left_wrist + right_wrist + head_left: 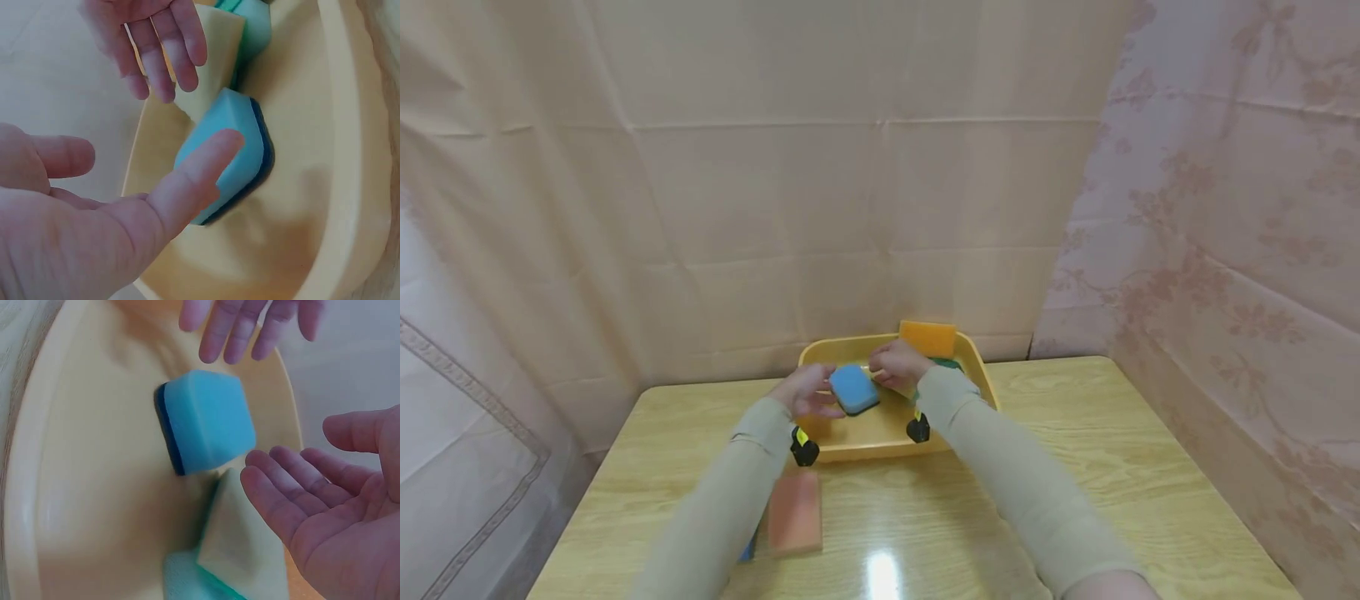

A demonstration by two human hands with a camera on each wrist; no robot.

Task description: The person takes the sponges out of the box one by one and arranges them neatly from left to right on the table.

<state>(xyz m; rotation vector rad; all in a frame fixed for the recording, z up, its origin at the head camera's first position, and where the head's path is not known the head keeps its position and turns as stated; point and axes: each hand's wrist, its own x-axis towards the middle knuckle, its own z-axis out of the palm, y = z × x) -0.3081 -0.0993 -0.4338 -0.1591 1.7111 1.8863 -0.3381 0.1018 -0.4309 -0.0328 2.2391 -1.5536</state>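
Observation:
A blue sponge (pixel 853 388) with a dark scouring layer sits in the yellow tray (pixel 880 451). My left hand (pixel 809 392) hovers at the left of this sponge with its fingers spread. The right wrist view shows a gap between the left fingertips (pixel 212 349) and the sponge. To the sponge's right is my right hand (pixel 898 365), fingers loosely extended and gripping nothing. Its fingertips come close to the sponge's corner; contact is unclear. A cream sponge (pixel 240 544) with a green layer lies beside the blue one, partly over a pale teal sponge (pixel 187 575).
An orange sponge (pixel 928 338) leans on the tray's back rim. On the wooden table (pixel 1075 450), in front of the tray, lies a pink sponge (pixel 795 512). A blue thing (pixel 748 550) beside it is mostly hidden by my left sleeve. Curtains hang behind and at the sides.

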